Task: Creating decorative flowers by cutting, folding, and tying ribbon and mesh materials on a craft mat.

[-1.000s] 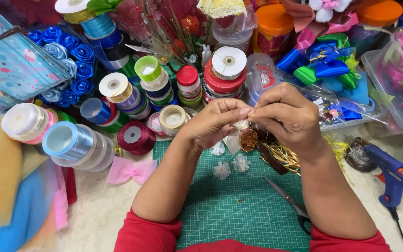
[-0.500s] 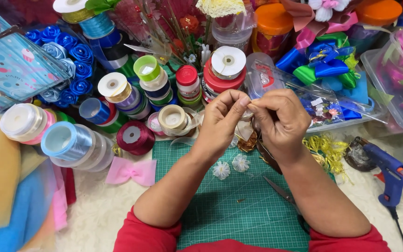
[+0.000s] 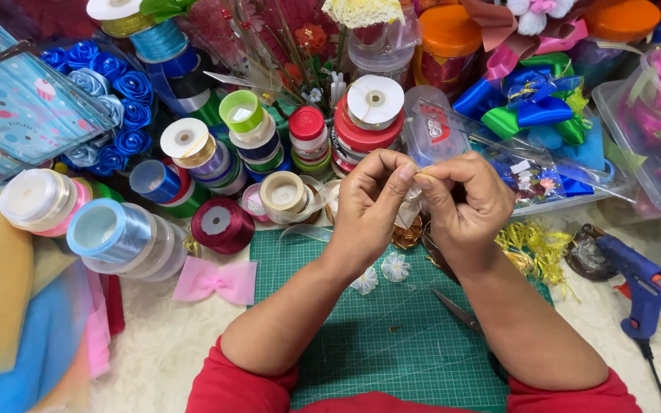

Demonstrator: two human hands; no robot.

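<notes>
Grip: left hand (image 3: 372,195) and right hand (image 3: 464,200) pinch a small sheer white ribbon piece (image 3: 407,210) above the green cutting mat (image 3: 392,336).
Risk: the ribbon may slip from the pinch.

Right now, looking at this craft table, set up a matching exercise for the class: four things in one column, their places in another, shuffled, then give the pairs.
Things:
1. Glue gun
2. Pink bow
3. Scissors
4. Blue roses

Places:
A. On the green mat, under the right forearm
B. Far left, behind the ribbon spools
C. Right edge, off the mat
D. Just left of the mat

Pairs: 1-C, 2-D, 3-A, 4-B
</notes>
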